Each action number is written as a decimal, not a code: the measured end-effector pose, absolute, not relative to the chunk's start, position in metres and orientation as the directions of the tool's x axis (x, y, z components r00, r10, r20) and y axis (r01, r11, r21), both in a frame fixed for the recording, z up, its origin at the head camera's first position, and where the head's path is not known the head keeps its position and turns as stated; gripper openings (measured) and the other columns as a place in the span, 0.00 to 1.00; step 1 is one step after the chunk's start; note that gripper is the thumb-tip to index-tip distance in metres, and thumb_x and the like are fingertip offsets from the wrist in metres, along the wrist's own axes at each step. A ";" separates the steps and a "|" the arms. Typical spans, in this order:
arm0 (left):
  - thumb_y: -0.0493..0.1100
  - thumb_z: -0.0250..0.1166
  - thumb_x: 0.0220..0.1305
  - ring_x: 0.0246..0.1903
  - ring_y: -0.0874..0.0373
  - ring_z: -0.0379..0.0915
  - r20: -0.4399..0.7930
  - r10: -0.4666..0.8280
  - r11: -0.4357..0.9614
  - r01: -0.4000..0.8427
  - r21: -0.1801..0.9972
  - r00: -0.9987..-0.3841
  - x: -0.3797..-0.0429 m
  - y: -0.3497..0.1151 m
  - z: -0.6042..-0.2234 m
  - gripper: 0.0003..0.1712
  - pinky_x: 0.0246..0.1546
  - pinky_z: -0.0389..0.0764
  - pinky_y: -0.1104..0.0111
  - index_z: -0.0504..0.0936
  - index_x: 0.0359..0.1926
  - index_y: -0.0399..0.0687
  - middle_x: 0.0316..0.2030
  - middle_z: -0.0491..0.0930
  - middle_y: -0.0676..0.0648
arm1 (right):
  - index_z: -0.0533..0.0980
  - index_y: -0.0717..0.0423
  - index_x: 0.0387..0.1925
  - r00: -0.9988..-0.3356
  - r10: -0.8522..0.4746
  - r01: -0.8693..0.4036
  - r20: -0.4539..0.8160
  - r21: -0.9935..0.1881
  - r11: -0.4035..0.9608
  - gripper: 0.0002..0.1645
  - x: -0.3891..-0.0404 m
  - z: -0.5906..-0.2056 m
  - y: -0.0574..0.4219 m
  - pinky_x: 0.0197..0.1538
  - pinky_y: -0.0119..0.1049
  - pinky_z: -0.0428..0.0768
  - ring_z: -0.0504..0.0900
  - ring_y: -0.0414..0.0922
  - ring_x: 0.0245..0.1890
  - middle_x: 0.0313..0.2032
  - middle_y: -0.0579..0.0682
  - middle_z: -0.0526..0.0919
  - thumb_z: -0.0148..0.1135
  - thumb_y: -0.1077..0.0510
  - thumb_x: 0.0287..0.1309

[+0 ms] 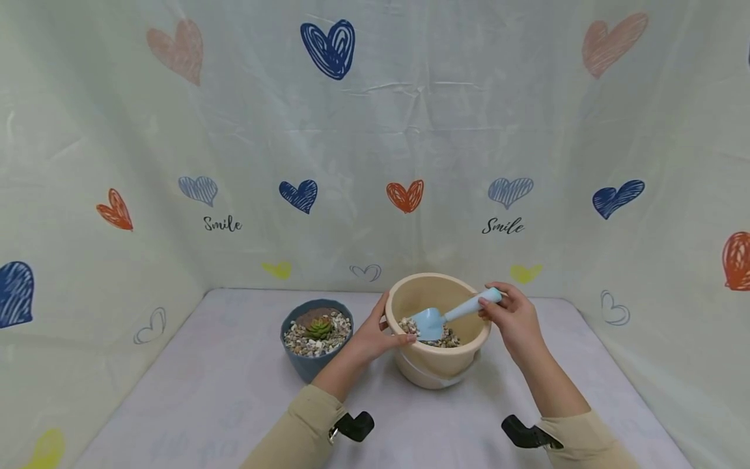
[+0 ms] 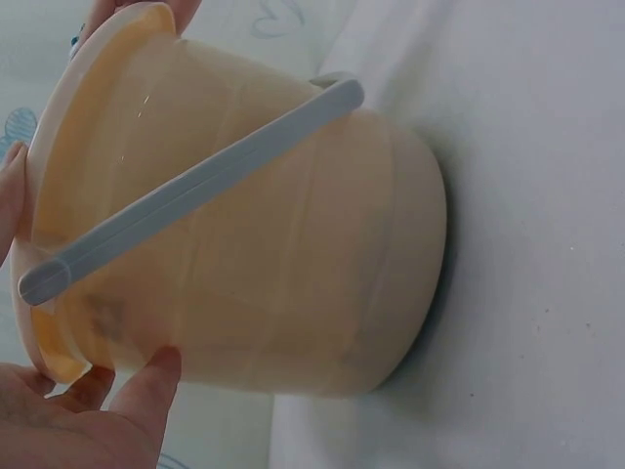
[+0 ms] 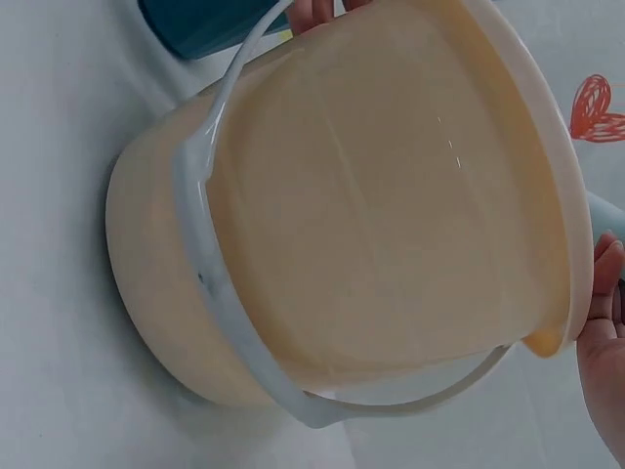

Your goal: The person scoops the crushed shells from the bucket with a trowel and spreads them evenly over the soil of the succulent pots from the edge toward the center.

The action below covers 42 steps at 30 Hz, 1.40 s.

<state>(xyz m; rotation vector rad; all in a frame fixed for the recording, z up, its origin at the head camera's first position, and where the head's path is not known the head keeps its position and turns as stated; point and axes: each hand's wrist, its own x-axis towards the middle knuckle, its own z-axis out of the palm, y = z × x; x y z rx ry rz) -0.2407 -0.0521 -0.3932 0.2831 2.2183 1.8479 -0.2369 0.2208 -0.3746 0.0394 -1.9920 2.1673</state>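
Observation:
A cream bucket (image 1: 410,365) with a grey-white handle (image 2: 195,191) stands on the table, small mixed pebbles (image 1: 450,339) inside it. My left hand (image 1: 369,335) grips its left side, thumb over the rim and fingers against the outer wall. By its handle, my right hand (image 1: 515,319) holds a light blue toy shovel (image 1: 430,324), pinched between thumb and fingers at the bucket's right rim. The shovel's blade slants down into the bucket and lies among the pebbles. In the right wrist view, the bucket wall hides most of the shovel.
Left of the bucket, partly behind my left forearm, a blue-grey pot (image 1: 299,365) holds a green succulent (image 1: 319,327) set among pale pebbles. A white cloth covers the table (image 1: 222,391). Behind and beside it hang pale curtains (image 1: 410,143) printed with hearts.

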 end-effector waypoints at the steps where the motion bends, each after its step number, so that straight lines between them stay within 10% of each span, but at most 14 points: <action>1: 0.42 0.76 0.53 0.68 0.34 0.52 -0.061 0.298 0.185 -0.005 0.983 -0.953 -0.241 -0.052 -0.394 0.64 0.63 0.60 0.41 0.41 0.78 0.55 0.73 0.50 0.37 | 0.72 0.57 0.49 -0.981 0.132 -0.156 0.143 -0.984 -0.088 0.16 -0.236 -0.375 0.221 0.38 0.28 0.81 0.81 0.37 0.29 0.32 0.41 0.83 0.63 0.68 0.62; 16: 0.40 0.77 0.51 0.62 0.36 0.64 0.000 0.159 0.197 0.032 0.980 -0.987 -0.226 -0.047 -0.389 0.56 0.55 0.75 0.52 0.53 0.76 0.46 0.68 0.60 0.35 | 0.73 0.56 0.43 -0.965 0.202 -0.217 0.166 -0.940 -0.265 0.12 -0.226 -0.375 0.225 0.36 0.28 0.81 0.82 0.39 0.27 0.32 0.45 0.87 0.60 0.72 0.62; 42: 0.43 0.73 0.57 0.67 0.39 0.59 0.087 0.173 0.382 0.148 0.912 -0.981 -0.214 -0.163 -0.338 0.47 0.58 0.71 0.47 0.59 0.74 0.51 0.71 0.58 0.40 | 0.68 0.65 0.52 -0.976 0.138 -0.204 0.169 -0.933 -0.298 0.16 -0.243 -0.345 0.140 0.32 0.29 0.80 0.79 0.40 0.22 0.30 0.46 0.82 0.56 0.74 0.63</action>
